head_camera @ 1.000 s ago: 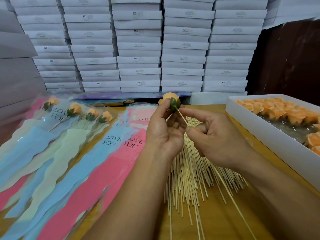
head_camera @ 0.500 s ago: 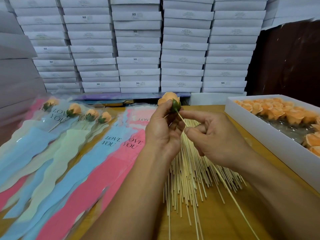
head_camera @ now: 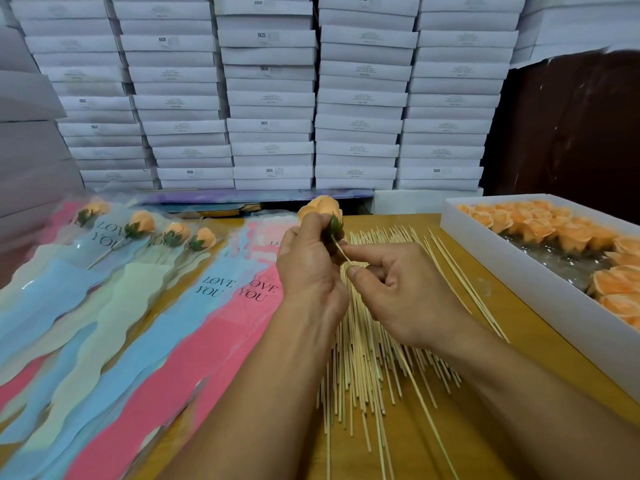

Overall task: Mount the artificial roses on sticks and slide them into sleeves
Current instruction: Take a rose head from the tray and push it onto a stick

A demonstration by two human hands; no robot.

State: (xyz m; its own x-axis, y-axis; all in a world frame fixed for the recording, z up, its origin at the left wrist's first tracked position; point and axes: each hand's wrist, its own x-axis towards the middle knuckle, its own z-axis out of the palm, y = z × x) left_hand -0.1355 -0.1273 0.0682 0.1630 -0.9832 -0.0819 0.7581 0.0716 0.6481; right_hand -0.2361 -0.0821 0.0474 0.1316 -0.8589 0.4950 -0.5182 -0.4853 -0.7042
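My left hand point(head_camera: 308, 268) pinches an orange artificial rose point(head_camera: 320, 207) by its green base, above the middle of the table. My right hand point(head_camera: 398, 289) pinches a thin wooden stick point(head_camera: 341, 251) whose tip meets the rose's base; the stick's long end runs down to the right under my wrist. Beneath both hands lies a pile of loose sticks point(head_camera: 363, 358). Pink, blue and pale green "LOVE YOU" sleeves point(head_camera: 214, 323) fan across the left of the table. Several sleeved roses point(head_camera: 142, 223) lie at the far left.
A white box point(head_camera: 540, 292) holding several orange rose heads point(head_camera: 540, 226) stands at the right edge. Stacks of white cartons point(head_camera: 270, 98) wall off the back and left. Bare wooden tabletop point(head_camera: 485, 410) shows between the sticks and the box.
The rose has been tilted slightly toward the left, and my right fingers have moved up the stick closer to its green base. Both hands stay in about the same spot.
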